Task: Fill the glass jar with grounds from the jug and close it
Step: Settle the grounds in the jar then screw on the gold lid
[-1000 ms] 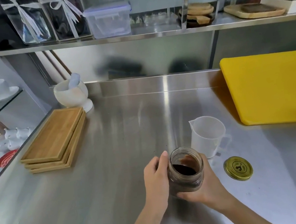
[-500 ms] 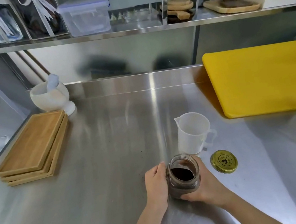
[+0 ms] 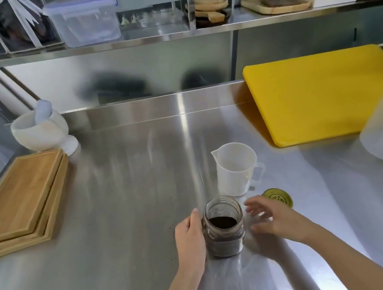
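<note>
left hand [image 3: 190, 238] gripping jar [image 3: 224, 226] side | right hand [image 3: 272, 219] spread loose, hovering near lid [image 3: 277, 198] | jar standing upright, mouth facing up, on worktop [image 3: 110, 206]

Lower centre: my left hand [image 3: 190, 239] blocks the jar [image 3: 224, 226] on its left; jug [image 3: 236, 168] stands behind. Bare counter [image 3: 124, 204] lies open centre-left; the lid [image 3: 278, 198] sits right, beyond my right hand [image 3: 275, 219].
</note>
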A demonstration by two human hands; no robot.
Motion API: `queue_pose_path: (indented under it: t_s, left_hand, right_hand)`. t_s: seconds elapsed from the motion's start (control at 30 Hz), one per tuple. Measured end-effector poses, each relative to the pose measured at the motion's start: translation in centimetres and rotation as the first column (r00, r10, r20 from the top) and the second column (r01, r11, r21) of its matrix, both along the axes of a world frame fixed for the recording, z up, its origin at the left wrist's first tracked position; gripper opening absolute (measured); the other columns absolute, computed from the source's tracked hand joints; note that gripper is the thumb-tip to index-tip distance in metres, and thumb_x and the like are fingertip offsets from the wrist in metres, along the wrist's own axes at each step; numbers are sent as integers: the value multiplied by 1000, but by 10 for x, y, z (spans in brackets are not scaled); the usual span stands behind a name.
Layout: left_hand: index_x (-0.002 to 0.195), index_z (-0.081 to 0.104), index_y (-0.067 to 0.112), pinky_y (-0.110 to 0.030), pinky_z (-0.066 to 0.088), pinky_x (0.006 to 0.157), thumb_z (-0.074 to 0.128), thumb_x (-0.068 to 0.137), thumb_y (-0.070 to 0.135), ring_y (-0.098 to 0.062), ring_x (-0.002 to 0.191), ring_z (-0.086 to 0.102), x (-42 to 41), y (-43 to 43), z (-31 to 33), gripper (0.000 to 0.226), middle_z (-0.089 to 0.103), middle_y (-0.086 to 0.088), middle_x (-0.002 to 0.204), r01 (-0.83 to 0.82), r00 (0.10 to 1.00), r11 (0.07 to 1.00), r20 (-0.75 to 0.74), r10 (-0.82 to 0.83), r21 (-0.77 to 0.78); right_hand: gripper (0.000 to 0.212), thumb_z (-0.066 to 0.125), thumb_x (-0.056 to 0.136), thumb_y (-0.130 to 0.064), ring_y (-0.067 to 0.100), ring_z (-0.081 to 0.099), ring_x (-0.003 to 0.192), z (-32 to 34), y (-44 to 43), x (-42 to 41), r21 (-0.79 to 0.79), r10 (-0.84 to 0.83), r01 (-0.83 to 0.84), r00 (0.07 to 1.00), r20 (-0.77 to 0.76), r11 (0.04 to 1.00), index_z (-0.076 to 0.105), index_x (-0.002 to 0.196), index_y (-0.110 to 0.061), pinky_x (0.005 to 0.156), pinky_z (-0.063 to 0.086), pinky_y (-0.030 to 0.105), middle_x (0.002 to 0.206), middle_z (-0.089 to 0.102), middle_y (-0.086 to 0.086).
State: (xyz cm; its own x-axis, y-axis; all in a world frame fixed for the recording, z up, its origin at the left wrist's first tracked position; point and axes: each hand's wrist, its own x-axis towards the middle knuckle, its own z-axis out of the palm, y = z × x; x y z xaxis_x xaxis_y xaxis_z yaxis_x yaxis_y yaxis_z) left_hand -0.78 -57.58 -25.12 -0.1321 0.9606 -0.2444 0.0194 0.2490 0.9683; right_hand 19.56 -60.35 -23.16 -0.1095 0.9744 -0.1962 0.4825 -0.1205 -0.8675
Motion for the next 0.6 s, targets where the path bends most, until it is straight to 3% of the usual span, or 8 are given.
queue_pose_path:
  t_s: [0.1, 0.2, 0.3, 0.4, 0.6]
  left_hand:
    - [56, 17, 22, -32, 16, 54, 48, 89, 26, -13, 52, 17, -2, -1, -1, 46, 18, 8, 50, 26, 1000, 1000, -14, -26, 10]
    - [55, 18, 23, -33, 17, 55, 48, 89, 27, -14, 53, 17, -2, 0, -1, 46, 19, 6, 51, 38, 999, 999, -33, -38, 14]
    - [52, 18, 25, -33, 17, 54, 46, 90, 29, -14, 51, 17, -3, 1, -2, 48, 19, 8, 49, 57, 997, 998, -62, -56, 21]
    - [52, 19, 23, -32, 17, 53, 45, 90, 31, -14, 51, 17, -5, 1, -2, 47, 19, 8, 49, 83, 993, 996, -81, -81, 29]
    - [56, 18, 14, -33, 18, 54, 43, 91, 33, -17, 53, 19, -7, 0, -3, 47, 21, -1, 53, 97, 992, 995, -79, -95, 31]
  right_hand:
    - [30, 70, 76, -4, 22, 58, 93, -5, 3, 13, 199, -268, 238, 953, 144, 951, 59, 95, -24, 78, 43, 22, 95, 62, 1]
    - [40, 72, 75, -15, 26, 50, 104, -16, 9, 23, 284, -447, 362, 825, 345, 888, 56, 112, -14, 86, 38, 33, 112, 56, 8]
    - [67, 73, 73, -34, 30, 39, 119, -26, 12, 27, 210, -434, 382, 736, 520, 900, 42, 130, -16, 98, 31, 43, 133, 44, 11]
    - [80, 72, 72, -45, 28, 34, 124, -35, 13, 29, 119, -362, 359, 748, 557, 926, 33, 136, -19, 101, 28, 43, 139, 38, 8]
    - [66, 74, 73, -34, 28, 42, 115, -40, 13, 29, 156, -388, 365, 740, 549, 918, 42, 128, -16, 94, 33, 40, 130, 46, 11]
